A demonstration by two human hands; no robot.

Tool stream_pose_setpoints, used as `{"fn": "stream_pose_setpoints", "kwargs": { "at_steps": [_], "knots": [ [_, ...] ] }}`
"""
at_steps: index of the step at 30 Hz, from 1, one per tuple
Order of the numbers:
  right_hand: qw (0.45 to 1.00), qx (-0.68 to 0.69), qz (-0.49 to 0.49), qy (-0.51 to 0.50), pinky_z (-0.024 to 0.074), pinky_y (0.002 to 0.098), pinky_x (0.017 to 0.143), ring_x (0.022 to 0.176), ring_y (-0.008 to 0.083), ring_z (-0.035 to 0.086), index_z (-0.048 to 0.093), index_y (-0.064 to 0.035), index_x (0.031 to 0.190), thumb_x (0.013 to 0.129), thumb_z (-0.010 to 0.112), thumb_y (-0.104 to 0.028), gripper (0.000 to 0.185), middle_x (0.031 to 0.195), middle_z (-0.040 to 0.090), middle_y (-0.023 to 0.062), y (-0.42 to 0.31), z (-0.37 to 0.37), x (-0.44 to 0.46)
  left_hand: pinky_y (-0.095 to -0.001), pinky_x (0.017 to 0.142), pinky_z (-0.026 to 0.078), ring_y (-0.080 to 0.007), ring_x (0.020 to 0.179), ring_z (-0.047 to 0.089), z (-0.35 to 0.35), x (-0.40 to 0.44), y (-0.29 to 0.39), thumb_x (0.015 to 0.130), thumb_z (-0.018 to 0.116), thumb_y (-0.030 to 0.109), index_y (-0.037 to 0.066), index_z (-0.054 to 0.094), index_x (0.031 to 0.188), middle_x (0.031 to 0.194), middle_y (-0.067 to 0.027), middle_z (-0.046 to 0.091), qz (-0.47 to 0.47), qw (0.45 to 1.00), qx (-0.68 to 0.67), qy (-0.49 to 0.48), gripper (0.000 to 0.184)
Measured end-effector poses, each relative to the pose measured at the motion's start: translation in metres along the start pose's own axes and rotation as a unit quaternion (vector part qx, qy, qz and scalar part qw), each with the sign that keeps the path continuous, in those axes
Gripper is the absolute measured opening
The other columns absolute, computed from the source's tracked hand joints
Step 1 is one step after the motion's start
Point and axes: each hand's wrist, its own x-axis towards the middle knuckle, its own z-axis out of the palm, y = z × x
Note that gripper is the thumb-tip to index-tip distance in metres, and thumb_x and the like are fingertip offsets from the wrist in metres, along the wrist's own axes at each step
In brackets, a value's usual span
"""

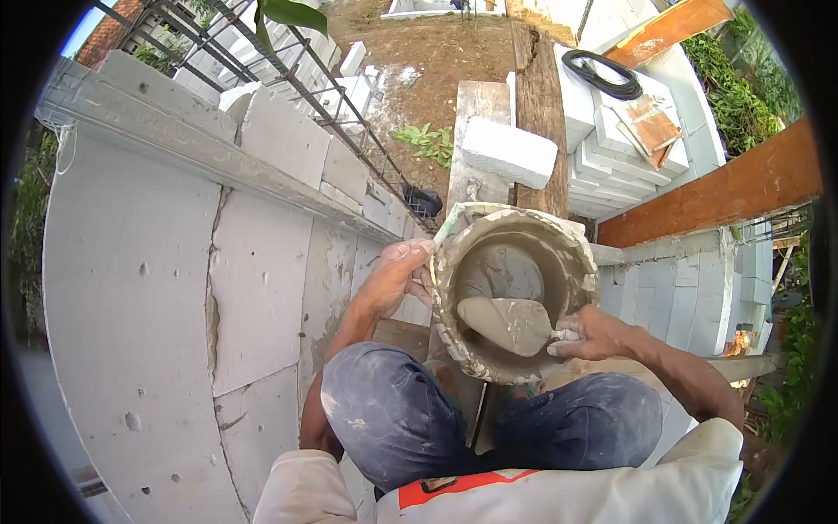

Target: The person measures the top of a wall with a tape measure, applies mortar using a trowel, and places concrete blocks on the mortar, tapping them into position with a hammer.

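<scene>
A mortar-crusted bucket [448,336] stands in front of my knees, tilted so that I look down into it. Wet grey mortar [511,269] lies at its bottom. My left hand [403,275] grips the bucket's left rim, the fingers curled over and partly hidden at its edge. At the right rim my right hand [590,334] is closed around the handle of a trowel [506,325]. The trowel's blade is smeared with mortar and lies over the bucket's opening.
Behind the bucket a white block [510,152] rests on wooden planks [539,105]. A pale block wall [175,288] runs along my left, with a steel rebar cage [336,105] beyond it. Stacked blocks [624,162] carry a coiled black hose [602,75]. A brown beam [716,192] crosses at right.
</scene>
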Motion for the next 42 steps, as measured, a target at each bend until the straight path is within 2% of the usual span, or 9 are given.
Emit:
{"fn": "stream_pose_setpoints", "kwargs": {
  "at_steps": [3,5,6,11,20,31,35,39,42],
  "knots": [
    [1.000,0.018,0.024,-0.002,0.0468,0.0343,0.064,0.070,0.0106,0.055,0.068,-0.0021,0.096,0.098,0.079,-0.033,0.032,0.075,0.060,0.0025,-0.037,-0.023,0.008,-0.0329,0.059,0.065,-0.0170,0.074,0.073,-0.025,0.000,-0.015,0.112,0.051,0.035,-0.002,0.066,0.121,0.097,-0.0108,0.074,-0.016,0.999,0.015,0.047,0.041],
    [1.000,-0.010,-0.017,0.008,0.0500,0.0355,0.069,0.074,0.0140,0.060,0.070,-0.0001,0.108,0.097,0.078,-0.036,0.038,0.083,0.066,0.0079,-0.068,-0.052,0.010,-0.0337,0.061,0.065,-0.0161,0.076,0.072,-0.027,-0.008,-0.018,0.112,0.050,0.036,-0.001,0.066,0.124,0.100,-0.0102,0.074,-0.034,0.996,0.026,0.072,0.042],
    [0.998,-0.032,-0.043,0.018,0.0533,0.0366,0.074,0.077,0.0174,0.064,0.071,0.0020,0.121,0.096,0.076,-0.039,0.048,0.091,0.073,0.0133,-0.080,-0.062,0.020,-0.0350,0.069,0.065,-0.0171,0.083,0.073,-0.030,-0.012,-0.021,0.113,0.049,0.038,-0.001,0.064,0.128,0.104,-0.0107,0.074,-0.043,0.997,-0.021,0.063,0.045],
    [0.985,0.064,-0.157,0.036,0.0479,0.0292,0.075,0.084,0.0081,0.056,0.067,0.0025,0.112,0.093,0.069,-0.018,0.028,0.093,0.064,-0.0009,-0.188,-0.132,0.072,-0.0447,0.103,0.058,-0.0259,0.117,0.070,-0.037,-0.050,-0.041,0.115,0.046,0.041,-0.005,0.050,0.149,0.132,-0.0177,0.069,-0.065,0.990,-0.107,0.064,0.057],
    [0.968,-0.109,-0.222,0.039,0.0467,0.0373,0.054,0.061,0.0197,0.064,0.071,0.0050,0.093,0.083,0.067,-0.021,0.028,0.072,0.064,0.0106,-0.380,-0.176,0.149,-0.0466,0.107,0.057,-0.0334,0.126,0.067,-0.042,-0.155,-0.154,0.114,0.049,0.040,-0.006,0.046,0.152,0.140,-0.0216,0.064,-0.137,0.943,-0.216,0.211,0.060],
    [0.892,-0.327,-0.312,0.018,0.0549,0.0429,0.055,0.064,0.0300,0.069,0.074,0.0104,0.092,0.079,0.059,-0.014,0.031,0.082,0.073,0.0196,-0.449,-0.170,0.150,-0.0460,0.108,0.056,-0.0325,0.128,0.065,-0.015,-0.221,-0.166,0.112,0.052,0.046,-0.006,0.047,0.152,0.142,-0.0207,0.064,-0.159,0.915,-0.245,0.278,0.065],
    [0.733,-0.528,-0.419,0.090,0.0475,0.0455,0.050,0.050,0.0317,0.060,0.073,0.0112,0.075,0.068,0.065,-0.011,0.025,0.060,0.062,0.0230,-0.469,-0.163,0.124,-0.0458,0.108,0.056,-0.0322,0.128,0.065,-0.012,-0.217,-0.156,0.112,0.053,0.048,-0.005,0.047,0.152,0.142,-0.0204,0.064,-0.148,0.920,-0.244,0.270,0.067],
    [0.808,-0.380,-0.417,0.171,0.0586,0.0466,0.064,0.073,0.0347,0.072,0.078,0.0033,0.079,0.078,0.071,-0.003,0.009,0.087,0.071,0.0230,-0.452,-0.139,0.078,-0.0456,0.109,0.055,-0.0318,0.129,0.064,-0.012,-0.204,-0.142,0.111,0.054,0.050,-0.005,0.048,0.152,0.143,-0.0201,0.064,-0.122,0.930,-0.243,0.249,0.069],
    [0.778,-0.321,-0.447,0.303,0.0578,0.0493,0.079,0.088,0.0391,0.074,0.072,0.0051,0.112,0.093,0.069,-0.012,0.026,0.101,0.073,0.0280,-0.382,-0.122,0.060,-0.0455,0.109,0.055,-0.0316,0.129,0.064,-0.016,-0.181,-0.118,0.110,0.054,0.052,-0.005,0.048,0.152,0.144,-0.0199,0.064,-0.068,0.943,-0.253,0.206,0.070]
  ]
}}
